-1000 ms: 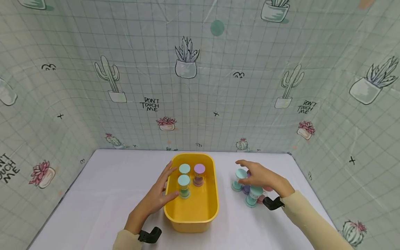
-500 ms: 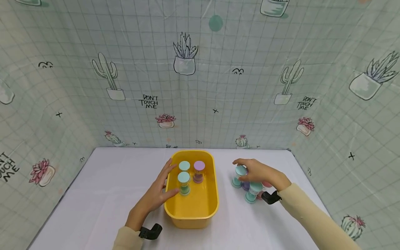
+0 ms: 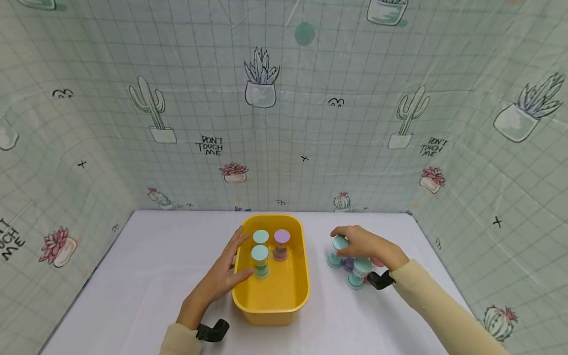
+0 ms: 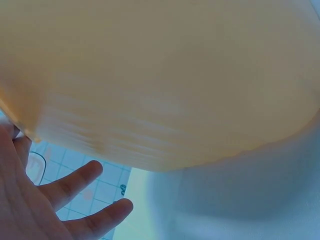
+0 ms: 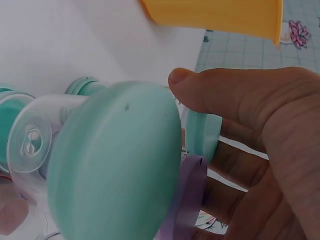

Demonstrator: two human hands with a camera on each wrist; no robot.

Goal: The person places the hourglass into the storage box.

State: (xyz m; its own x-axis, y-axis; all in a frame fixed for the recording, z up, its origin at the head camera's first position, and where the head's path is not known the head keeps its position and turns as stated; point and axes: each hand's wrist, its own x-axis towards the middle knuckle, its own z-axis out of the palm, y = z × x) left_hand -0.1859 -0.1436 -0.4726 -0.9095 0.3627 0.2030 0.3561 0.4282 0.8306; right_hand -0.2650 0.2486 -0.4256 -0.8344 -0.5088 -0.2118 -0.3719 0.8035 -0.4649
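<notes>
My right hand (image 3: 370, 245) grips the cap of a teal sand timer (image 3: 339, 242) standing on the table, thumb on the near side and fingers on the far side. Crowded under and beside that hand are another teal sand timer (image 3: 361, 266), a purple one (image 3: 348, 264) and pink ones (image 3: 377, 262), partly hidden. My left hand (image 3: 216, 280) rests at the left rim of a yellow bin (image 3: 271, 310), its fingers fairly straight. In the left wrist view two fingers (image 4: 75, 185) stretch free below the bin wall. Inside stand two teal sand timers (image 3: 260, 255) and a purple one (image 3: 281, 237).
A white table (image 3: 177, 246) carries everything. Patterned cloth walls (image 3: 306, 123) rise behind it and on both sides. The right wrist view shows a large teal cap (image 5: 117, 165) close to the camera, with clear timer bodies beside it.
My right hand has lowered slightly and its thumb and fingers have closed in around the teal sand timer's cap. The left hand and the bin keep their places.
</notes>
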